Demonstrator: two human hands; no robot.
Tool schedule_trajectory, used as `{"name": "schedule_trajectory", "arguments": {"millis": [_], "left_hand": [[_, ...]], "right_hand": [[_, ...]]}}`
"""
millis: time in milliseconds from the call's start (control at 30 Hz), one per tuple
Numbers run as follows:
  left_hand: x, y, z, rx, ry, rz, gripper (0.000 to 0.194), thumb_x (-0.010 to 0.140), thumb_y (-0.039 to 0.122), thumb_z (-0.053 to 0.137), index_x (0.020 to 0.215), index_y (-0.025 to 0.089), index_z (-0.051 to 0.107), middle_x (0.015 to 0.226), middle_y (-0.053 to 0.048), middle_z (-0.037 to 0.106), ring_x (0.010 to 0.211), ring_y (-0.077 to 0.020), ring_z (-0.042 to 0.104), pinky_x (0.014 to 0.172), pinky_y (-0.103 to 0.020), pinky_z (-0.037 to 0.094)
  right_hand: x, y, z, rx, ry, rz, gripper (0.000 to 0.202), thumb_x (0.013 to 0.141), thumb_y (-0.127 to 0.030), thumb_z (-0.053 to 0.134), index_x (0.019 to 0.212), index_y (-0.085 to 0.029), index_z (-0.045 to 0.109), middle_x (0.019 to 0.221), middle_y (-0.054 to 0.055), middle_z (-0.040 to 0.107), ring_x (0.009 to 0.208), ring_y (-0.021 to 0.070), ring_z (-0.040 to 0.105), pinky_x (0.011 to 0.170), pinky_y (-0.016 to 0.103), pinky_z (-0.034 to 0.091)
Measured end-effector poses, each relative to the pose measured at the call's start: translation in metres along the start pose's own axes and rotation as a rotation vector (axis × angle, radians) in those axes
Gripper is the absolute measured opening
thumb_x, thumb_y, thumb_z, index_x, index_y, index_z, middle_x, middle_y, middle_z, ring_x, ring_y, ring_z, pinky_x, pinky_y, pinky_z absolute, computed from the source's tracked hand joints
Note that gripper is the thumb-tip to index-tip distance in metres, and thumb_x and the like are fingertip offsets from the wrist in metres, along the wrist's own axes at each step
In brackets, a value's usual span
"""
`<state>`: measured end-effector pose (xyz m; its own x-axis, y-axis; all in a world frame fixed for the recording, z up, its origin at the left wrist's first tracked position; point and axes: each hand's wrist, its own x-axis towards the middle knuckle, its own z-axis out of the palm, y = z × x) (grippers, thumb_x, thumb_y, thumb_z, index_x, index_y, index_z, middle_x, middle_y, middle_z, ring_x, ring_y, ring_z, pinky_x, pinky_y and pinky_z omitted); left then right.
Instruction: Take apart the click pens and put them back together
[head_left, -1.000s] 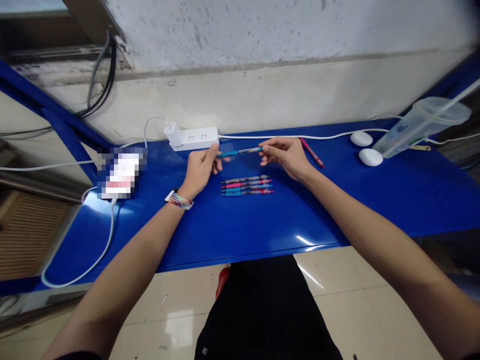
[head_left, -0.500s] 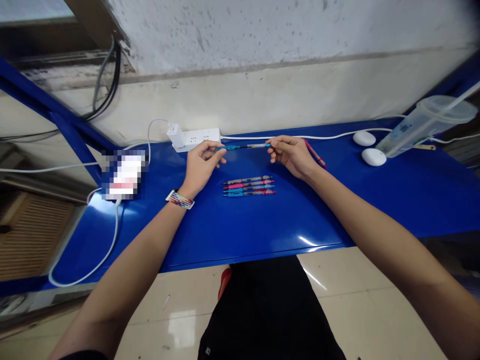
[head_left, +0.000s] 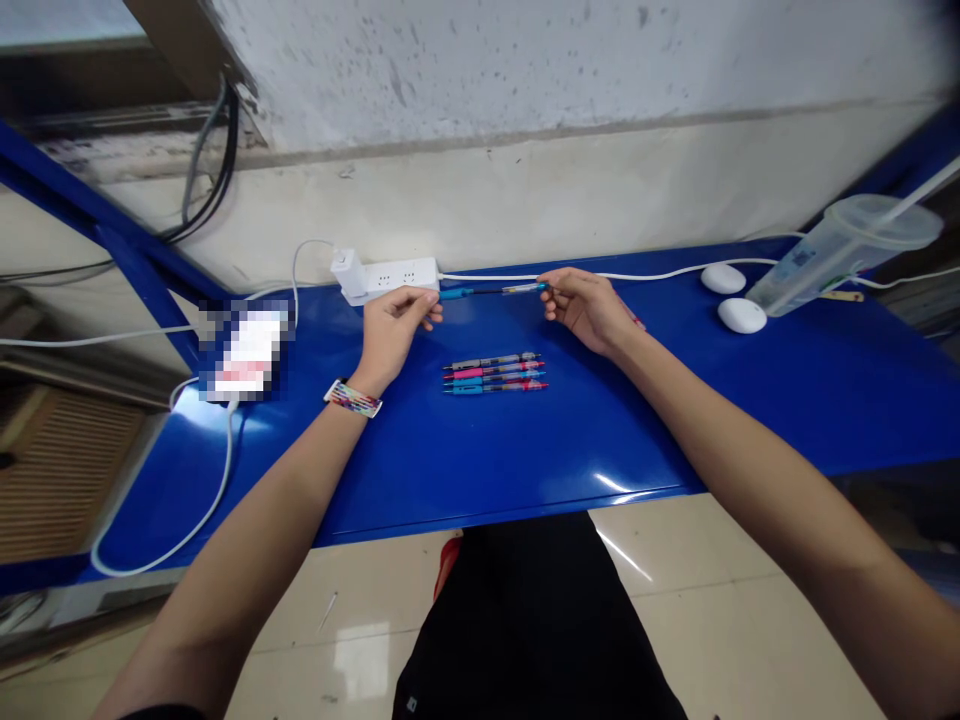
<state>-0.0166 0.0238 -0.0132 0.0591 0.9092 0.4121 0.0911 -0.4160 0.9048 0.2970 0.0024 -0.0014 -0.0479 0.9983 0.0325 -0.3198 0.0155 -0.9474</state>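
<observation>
Above the back of the blue table, a pen is held level between my two hands. My left hand is closed, thumb and finger pinching the tip end of the pen's blue grip. My right hand pinches the blue end of the clear barrel. A thin dark refill shows across the gap between grip and barrel. Several pens, including a grey one and a pink one, lie side by side below my hands. Mostly hidden behind my right hand is a red pen.
A white power strip with a charger stands by the wall. At left is a blurred-out phone with a white cable. Two white rounded objects and a leaning clear plastic cup are at right.
My hands have moved slightly apart. The gap between the blue grip and the clear barrel is wider, with more dark refill showing. The pens in the row have not moved on the table.
</observation>
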Motion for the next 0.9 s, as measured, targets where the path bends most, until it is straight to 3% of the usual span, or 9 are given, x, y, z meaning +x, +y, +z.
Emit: {"name": "schedule_trajectory", "arguments": {"millis": [567,900], "left_hand": [[0.0009,0.0020,-0.0006,-0.008,0.068,-0.092,0.042,0.102,0.052,0.082,0.075,0.019,0.083,0.069,-0.006,0.078,0.059,-0.0113,0.070,0.061,-0.024,0.058],[0.0001,0.0038,-0.0011,-0.030,0.073,-0.069,0.048,0.099,0.058,0.084,0.069,0.020,0.083,0.063,-0.005,0.074,0.052,-0.0099,0.064,0.055,-0.023,0.053]], "right_hand": [[0.0032,-0.0047,-0.0073,0.047,0.000,-0.036,0.018,0.080,-0.018,0.083,0.097,-0.014,0.087,0.083,0.005,0.072,0.069,0.0118,0.062,0.062,0.024,0.056],[0.0019,-0.0054,-0.0055,0.024,0.011,-0.049,0.018,0.079,-0.020,0.084,0.096,-0.016,0.087,0.082,0.004,0.073,0.066,0.0111,0.059,0.059,0.023,0.053]]}}
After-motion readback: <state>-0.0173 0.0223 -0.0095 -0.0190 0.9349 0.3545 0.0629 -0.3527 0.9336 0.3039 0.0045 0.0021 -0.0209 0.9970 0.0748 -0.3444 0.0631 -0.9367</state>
